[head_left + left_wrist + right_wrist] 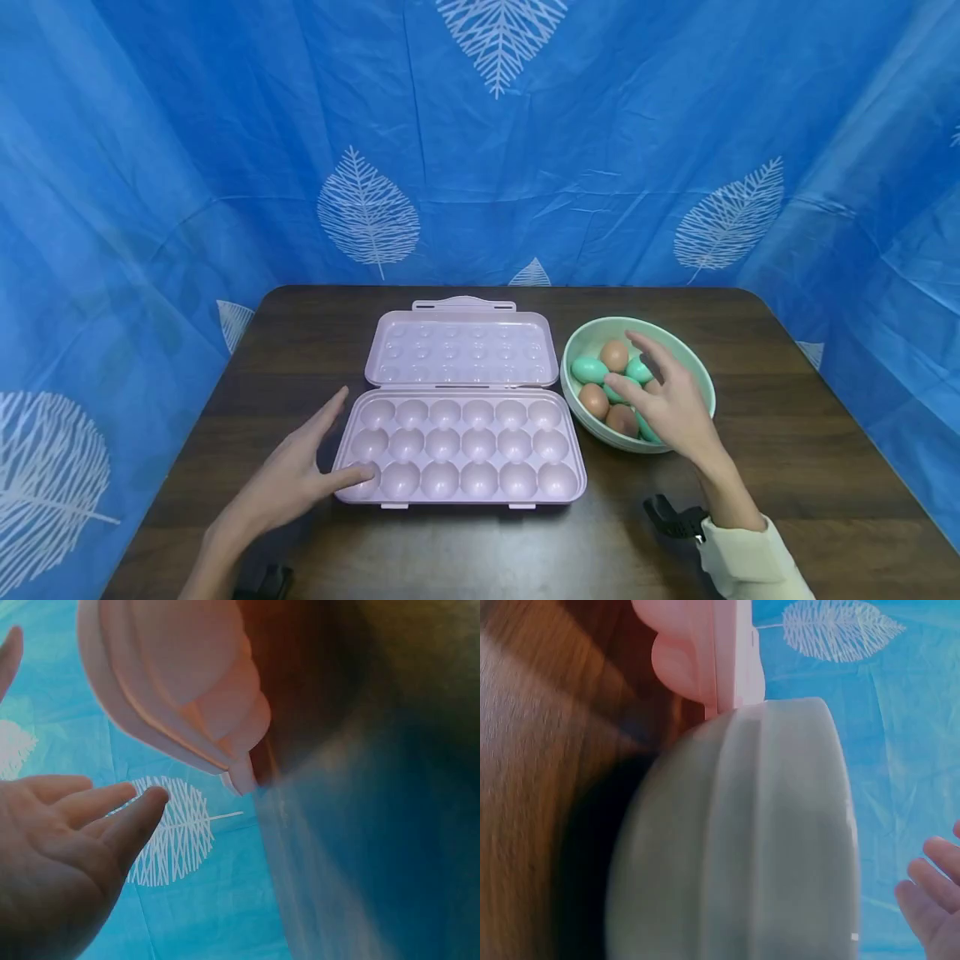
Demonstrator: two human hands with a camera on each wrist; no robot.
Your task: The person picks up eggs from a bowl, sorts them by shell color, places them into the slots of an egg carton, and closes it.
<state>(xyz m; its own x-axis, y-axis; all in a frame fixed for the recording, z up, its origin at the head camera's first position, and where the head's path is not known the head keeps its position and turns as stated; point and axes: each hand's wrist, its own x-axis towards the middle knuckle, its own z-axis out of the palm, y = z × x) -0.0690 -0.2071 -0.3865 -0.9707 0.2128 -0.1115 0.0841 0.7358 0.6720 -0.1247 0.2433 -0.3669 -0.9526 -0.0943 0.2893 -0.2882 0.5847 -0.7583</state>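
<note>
An opened pale purple egg box (459, 492) lies mid-table, its cups bare and its dimpled lid (461, 342) folded back. My left hand (296, 479) is at the box's left side, fingers straight and thumb over the front left corner; whether it touches cannot be told. Right of the box, a light green bowl (693, 367) holds several brown eggs (594, 401) and green eggs (589, 369). Above the bowl's right part hovers my right hand (675, 412), thumb and fingers spread, nothing held. It hides some eggs. The right wrist view shows the bowl's outer wall (780, 825) and the fingertips (934, 881).
The dark wooden table (787, 400) has rounded far corners. Behind and beside it hangs a blue cloth (585, 150) with white leaf prints. The bowl stands close against the box's right side. Black straps (671, 518) sit at the wrists.
</note>
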